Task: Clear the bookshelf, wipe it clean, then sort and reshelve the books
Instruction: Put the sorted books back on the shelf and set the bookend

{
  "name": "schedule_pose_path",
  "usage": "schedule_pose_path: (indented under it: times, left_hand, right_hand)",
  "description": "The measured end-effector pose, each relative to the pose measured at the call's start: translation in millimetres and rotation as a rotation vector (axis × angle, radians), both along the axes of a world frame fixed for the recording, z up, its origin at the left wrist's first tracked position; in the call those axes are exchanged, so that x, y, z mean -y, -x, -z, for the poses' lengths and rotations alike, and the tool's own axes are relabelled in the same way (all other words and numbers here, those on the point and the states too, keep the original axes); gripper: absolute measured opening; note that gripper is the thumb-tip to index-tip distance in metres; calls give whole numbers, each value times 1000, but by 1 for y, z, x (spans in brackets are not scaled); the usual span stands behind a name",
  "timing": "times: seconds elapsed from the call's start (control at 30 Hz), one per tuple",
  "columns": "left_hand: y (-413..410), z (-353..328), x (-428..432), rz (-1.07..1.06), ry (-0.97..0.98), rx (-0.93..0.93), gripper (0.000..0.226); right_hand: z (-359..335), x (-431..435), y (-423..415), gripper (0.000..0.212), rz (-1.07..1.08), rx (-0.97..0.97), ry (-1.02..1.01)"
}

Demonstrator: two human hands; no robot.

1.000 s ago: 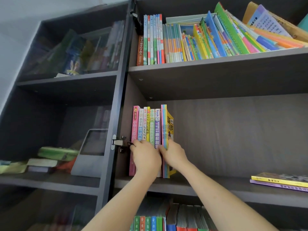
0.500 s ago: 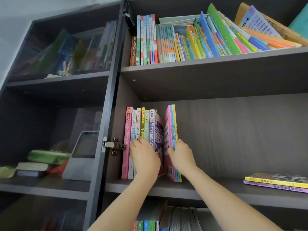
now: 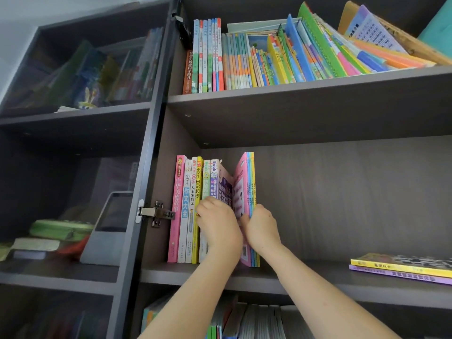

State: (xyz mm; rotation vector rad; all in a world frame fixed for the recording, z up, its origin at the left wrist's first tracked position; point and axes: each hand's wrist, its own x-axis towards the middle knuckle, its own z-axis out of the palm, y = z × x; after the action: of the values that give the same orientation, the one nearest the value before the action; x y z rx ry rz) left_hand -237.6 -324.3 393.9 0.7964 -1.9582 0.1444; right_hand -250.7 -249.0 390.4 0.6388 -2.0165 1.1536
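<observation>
A row of upright books (image 3: 187, 209) stands at the left end of the dark middle shelf (image 3: 318, 282). My left hand (image 3: 219, 226) grips the purple book at the right end of that row. My right hand (image 3: 263, 228) grips a thin bundle of pink, blue and yellow books (image 3: 248, 182), held upright and a little apart from the row, so a V-shaped gap opens between them. Both forearms reach up from below.
Two flat books (image 3: 401, 267) lie at the shelf's right end. The shelf above holds many colourful books (image 3: 281, 57), leaning at the right. More books (image 3: 256, 321) fill the shelf below. The left cabinet behind a glass door (image 3: 73, 167) holds a grey device and stationery.
My right hand has pulled the thin bundle rightward away from the row, opening a gap. The purple book's cover now leans out. The view has shifted slightly right.
</observation>
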Motion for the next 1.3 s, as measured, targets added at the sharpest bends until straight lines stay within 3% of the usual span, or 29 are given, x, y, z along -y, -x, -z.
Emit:
schedule_pose_path:
  times: [0.13,0.3,0.63,0.9,1.1,1.3]
  left_hand:
    - [-1,-9,6,195,-77,-45,44]
    - [-10,-8,8,509,-189,-228,31]
    - [-129,-84,-4,586,-23,-578,39]
    - [-172,-78,10,496,-4,-546,37]
    - [-188,-87,24,435,9,-604,38]
    - [-188,-81,14,530,-130,-639,39]
  right_hand:
    - [1,-4,-1,25,31,17,56]
    - [3,-8,-2,26,20,32,62]
    - [4,0,-5,30,-119,83,118]
    - [8,60,-18,22,-243,97,-20]
    - [1,58,-17,52,-492,265,-120]
    - [8,45,-28,52,-564,346,-170]
